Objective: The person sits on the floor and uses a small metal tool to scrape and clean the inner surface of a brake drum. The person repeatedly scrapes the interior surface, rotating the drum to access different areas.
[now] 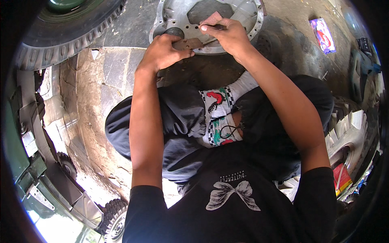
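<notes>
My left hand (160, 52) is closed around a flat, brownish metal piece (188, 44) with small holes, thumb along its near edge. To its right, my right hand (231, 37) pinches a folded reddish sheet (211, 18) that looks like sandpaper. A dark, narrow shape shows between those fingers; I cannot make out what it is. Both hands are over the near part of a large grey metal housing (259, 19) with a bolt-hole rim and a wide opening. Beside the left fingers is a dark round part (174, 32), partly hidden.
A big tyre (69, 38) stands at the far left. On the floor (115, 69) to the right lies a purple and white packet (323, 35). Another wheel (348, 133) is close on the right. Green vehicle parts (36, 170) line the left side. My crossed legs (174, 109) are below the hands.
</notes>
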Tool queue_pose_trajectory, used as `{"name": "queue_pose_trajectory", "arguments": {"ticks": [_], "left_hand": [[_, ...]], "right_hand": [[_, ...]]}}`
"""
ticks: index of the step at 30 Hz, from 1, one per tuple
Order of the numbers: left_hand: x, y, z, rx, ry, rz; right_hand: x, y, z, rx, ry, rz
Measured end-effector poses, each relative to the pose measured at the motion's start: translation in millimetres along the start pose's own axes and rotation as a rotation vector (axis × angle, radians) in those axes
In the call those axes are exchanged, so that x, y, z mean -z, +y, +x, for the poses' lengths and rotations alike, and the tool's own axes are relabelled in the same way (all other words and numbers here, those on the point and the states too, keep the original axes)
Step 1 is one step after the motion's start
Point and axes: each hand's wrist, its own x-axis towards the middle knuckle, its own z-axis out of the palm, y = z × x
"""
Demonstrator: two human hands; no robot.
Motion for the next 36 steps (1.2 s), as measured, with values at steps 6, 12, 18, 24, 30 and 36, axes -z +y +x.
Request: {"name": "queue_pose_trajectory", "arguments": {"ticks": [6,12,18,24,30,36], "left_hand": [[-7,8,-2,-0.012,0.042,0.022],[-7,13,-4,0.035,-0.011,0.047],[-9,5,-2,0.018,0.005,0.023],[-12,8,-16,-0.083,0.186,0.073],[-16,14,-39,0.035,0.198,0.1],[-20,13,-42,0.037,0.194,0.063]], "right_hand": [[0,3,1,0.043,-0.019,0.0],[0,8,0,0.046,-0.012,-0.034],[3,-5,-4,0.019,-0.007,-0.132],[4,-1,-2,0.087,-0.013,-0.216],[3,2,0,0.127,-0.059,-0.166],[-1,-3,-7,0.136,-0.094,-0.202]]}}
